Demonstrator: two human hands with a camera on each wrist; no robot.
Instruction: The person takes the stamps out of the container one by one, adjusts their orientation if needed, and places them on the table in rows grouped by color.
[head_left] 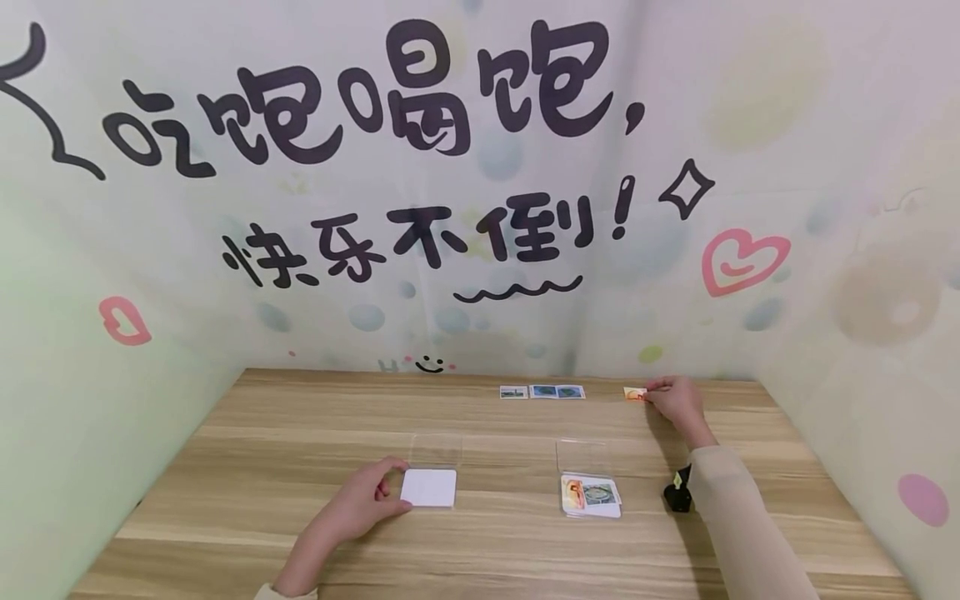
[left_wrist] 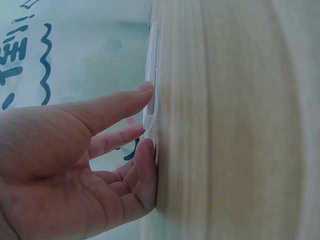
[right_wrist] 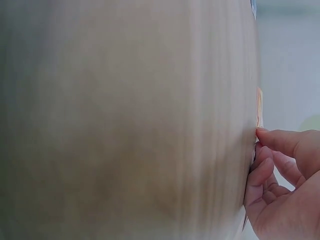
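Note:
At the far right of the table my right hand [head_left: 678, 404] pinches the edge of an orange-and-white stamp [head_left: 634, 394] between thumb and fingertips. In the right wrist view the stamp [right_wrist: 259, 107] tilts up from the wood. My left hand [head_left: 367, 496] grips the left side of an opened clear plastic case [head_left: 435, 450], thumb at the near corner and a finger at the far one. A blank white card [head_left: 429, 488] lies in that case. Right of it, a second opened clear case [head_left: 582, 456] holds a white card with an orange stamp [head_left: 573, 493] and a greenish stamp [head_left: 600, 495].
At the table's back edge lie a small stamp [head_left: 513, 392] and a joined pair of blue stamps [head_left: 557, 392]. Beside my right sleeve stands a small black object [head_left: 678, 495] with a yellow tip. A printed curtain [head_left: 480, 333] rises behind the table [head_left: 495, 558].

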